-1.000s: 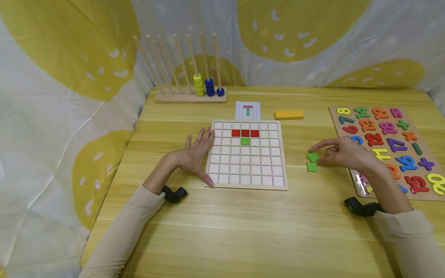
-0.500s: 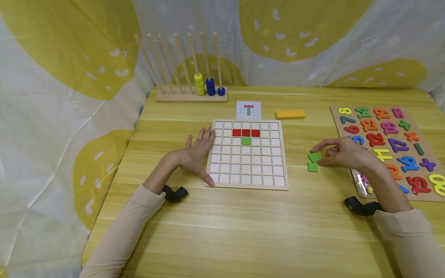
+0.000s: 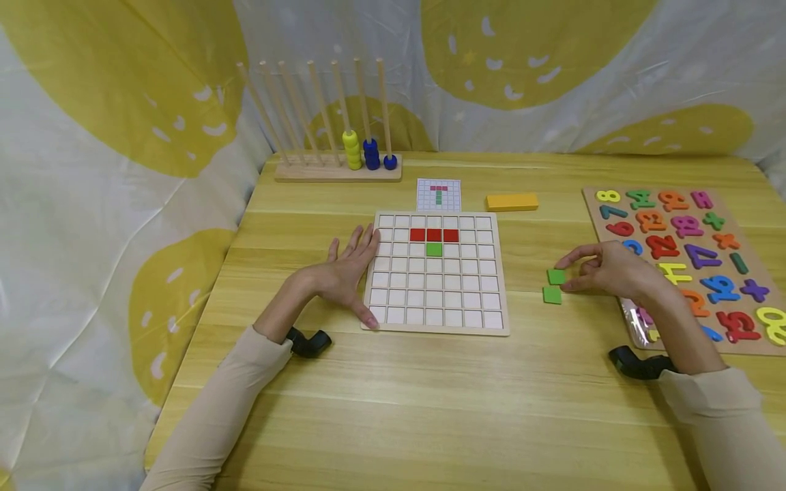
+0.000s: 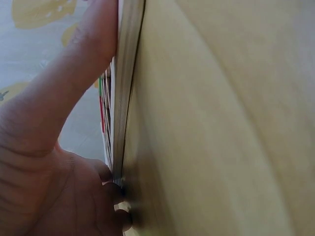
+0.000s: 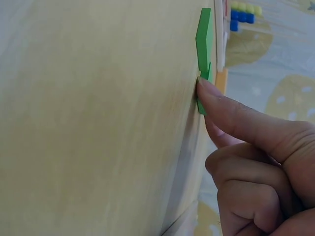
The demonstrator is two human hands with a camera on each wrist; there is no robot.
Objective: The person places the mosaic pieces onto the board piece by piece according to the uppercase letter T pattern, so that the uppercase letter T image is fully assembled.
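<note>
A wooden grid board (image 3: pixel 414 298) lies mid-table. Three red tiles (image 3: pixel 434 235) form a row on it, with one green tile (image 3: pixel 434 249) below the middle one. My left hand (image 3: pixel 340 276), fingers spread, rests at the board's left edge, the thumb at its near left corner. To the right of the board, my right hand (image 3: pixel 604 269) pinches a loose green tile (image 3: pixel 555 277) between thumb and index finger, low at the table. Just nearer to me lies a second loose green tile (image 3: pixel 552 295). In the right wrist view the thumb (image 5: pixel 211 91) partly covers the pinched tile.
Behind the board lies a small pattern card (image 3: pixel 439 195), with an orange block (image 3: pixel 512 202) to its right. A peg abacus (image 3: pixel 338 172) with yellow and blue beads stands at the back left. The number puzzle board (image 3: pixel 614 266) lies partly under my right forearm.
The pinched green tile has turned from slanted to nearly square with the other loose tile, and my right fingertips have shifted slightly right. My left hand has stayed in place.
</note>
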